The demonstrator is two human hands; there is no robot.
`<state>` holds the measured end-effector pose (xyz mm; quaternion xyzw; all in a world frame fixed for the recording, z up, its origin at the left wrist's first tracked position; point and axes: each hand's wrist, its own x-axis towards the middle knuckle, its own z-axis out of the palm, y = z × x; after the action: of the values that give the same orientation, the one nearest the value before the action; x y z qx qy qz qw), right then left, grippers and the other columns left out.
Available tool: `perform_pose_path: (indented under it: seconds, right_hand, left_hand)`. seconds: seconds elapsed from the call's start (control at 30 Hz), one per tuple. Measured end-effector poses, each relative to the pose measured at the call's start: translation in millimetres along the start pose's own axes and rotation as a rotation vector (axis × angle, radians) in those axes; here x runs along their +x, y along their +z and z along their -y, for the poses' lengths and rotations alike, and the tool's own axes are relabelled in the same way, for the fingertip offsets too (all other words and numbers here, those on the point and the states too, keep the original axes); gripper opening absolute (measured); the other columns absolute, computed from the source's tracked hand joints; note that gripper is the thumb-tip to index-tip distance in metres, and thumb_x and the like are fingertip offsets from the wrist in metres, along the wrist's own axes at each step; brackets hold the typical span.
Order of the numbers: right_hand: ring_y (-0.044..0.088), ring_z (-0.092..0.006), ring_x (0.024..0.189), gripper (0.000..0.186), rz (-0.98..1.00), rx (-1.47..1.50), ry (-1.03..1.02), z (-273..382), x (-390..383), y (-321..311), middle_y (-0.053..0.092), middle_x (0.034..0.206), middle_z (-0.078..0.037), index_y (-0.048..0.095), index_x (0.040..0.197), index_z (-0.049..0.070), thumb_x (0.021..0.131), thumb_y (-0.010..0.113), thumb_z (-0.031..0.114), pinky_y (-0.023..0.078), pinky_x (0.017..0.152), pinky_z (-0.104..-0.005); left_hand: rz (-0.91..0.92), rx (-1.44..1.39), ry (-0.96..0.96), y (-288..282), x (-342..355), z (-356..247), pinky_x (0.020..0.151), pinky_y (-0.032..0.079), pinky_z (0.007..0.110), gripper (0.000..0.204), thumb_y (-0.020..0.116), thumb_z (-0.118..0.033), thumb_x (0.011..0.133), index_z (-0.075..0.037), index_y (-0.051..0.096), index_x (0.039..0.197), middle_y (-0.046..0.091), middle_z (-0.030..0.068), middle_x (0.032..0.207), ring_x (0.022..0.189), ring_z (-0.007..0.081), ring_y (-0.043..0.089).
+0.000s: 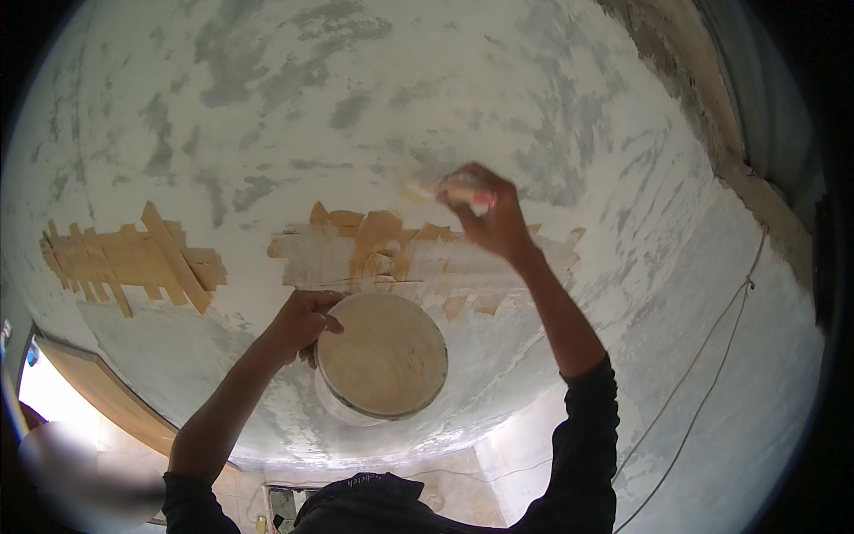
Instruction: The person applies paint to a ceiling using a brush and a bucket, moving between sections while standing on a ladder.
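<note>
My left hand [307, 322] grips the rim of a round bucket [345, 408] on its left side, thumb over the edge. Inside the bucket is a smooth cream-coloured surface; whether it is liquid or the bare bottom is hard to tell. Raised against the wall [356, 160], my right hand [494, 214] is closed on a small brush-like tool [467, 192] with a pale handle and red end. Motion blurs it, and its yellowish tip points left. Below that hand lies a patch of brown paper-like strips [378, 240], partly coated in white.
A second patch of brown strips [182, 262] is on the wall to the left. Grey blotches show through the white coat. A rope [712, 334] hangs at the right, under a rough ledge [756, 196]. A bright opening with a wooden panel [111, 392] is at lower left.
</note>
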<state>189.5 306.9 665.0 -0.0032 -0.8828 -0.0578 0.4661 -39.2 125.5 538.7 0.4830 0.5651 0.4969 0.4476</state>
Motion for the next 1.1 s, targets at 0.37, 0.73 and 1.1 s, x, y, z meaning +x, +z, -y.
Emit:
perform_pose_path:
  seconds: [0.37, 0.73, 1.1]
  right_hand:
    - [0.065, -0.0267, 0.085, 0.03, -0.41, -0.225, -0.296, -9.8, 90.6, -44.9, 0.066, 0.096, -0.008, 0.07, 0.092, 0.008, 0.07, 0.062, -0.01, 0.055, 0.074, -0.0315]
    - [0.061, -0.0162, 0.089, 0.019, 0.238, -0.381, -0.317, 19.9, -17.6, 35.3, 0.06, 0.099, 0.0, 0.066, 0.095, 0.013, 0.077, 0.071, 0.012, 0.057, 0.06, -0.0282]
    - [0.065, -0.0258, 0.082, 0.024, -0.05, 0.044, -0.176, -3.9, 43.6, 22.7, 0.064, 0.092, -0.007, 0.066, 0.092, 0.009, 0.071, 0.068, -0.004, 0.056, 0.07, -0.0338]
  left_hand:
    - [-0.004, 0.0, -0.005, 0.6, 1.8, 5.9, 0.028, 0.042, 0.026, 0.048, 0.06, 0.004, 0.072, 0.0, 0.064, 0.12, 0.067, 0.0147, 0.072, 0.034, 0.0158, 0.053]
    - [-0.015, 0.003, 0.041, -5.4, 2.2, 11.3, 0.028, 0.043, 0.026, 0.05, 0.058, 0.005, 0.072, 0.0, 0.063, 0.121, 0.068, 0.0158, 0.074, 0.035, 0.0167, 0.053]
    - [0.01, 0.017, 0.022, 2.8, 5.4, 6.1, 0.028, 0.042, 0.024, 0.048, 0.061, 0.004, 0.073, 0.0, 0.062, 0.122, 0.067, 0.0123, 0.074, 0.036, 0.0138, 0.053]
